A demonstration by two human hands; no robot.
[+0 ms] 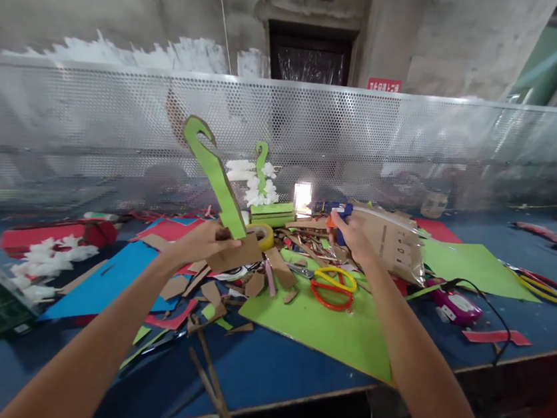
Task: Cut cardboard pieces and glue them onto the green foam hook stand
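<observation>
My left hand [203,241] is closed on a green cardboard hook [216,178], whose curved end points up and whose foot meets a brown cardboard piece [237,254]. In my right hand [353,237] is a blue hot glue gun [336,209] with an orange trigger, its nozzle pointing left. Between the hands, a yellow tape roll [266,237] rests by the brown piece. Behind it stands a smaller green hook [261,167] with white tufts around it, near a stack of green strips [272,214]. Scissors with yellow and red handles [334,288] lie nearer to me.
Cardboard scraps [216,292] litter the blue table [284,377]. A green sheet [340,330] lies in front, a blue sheet [112,280] to the left. More scissors [546,286] and a purple device with a black cable [458,309] are at right. A perforated metal screen [417,137] stands behind.
</observation>
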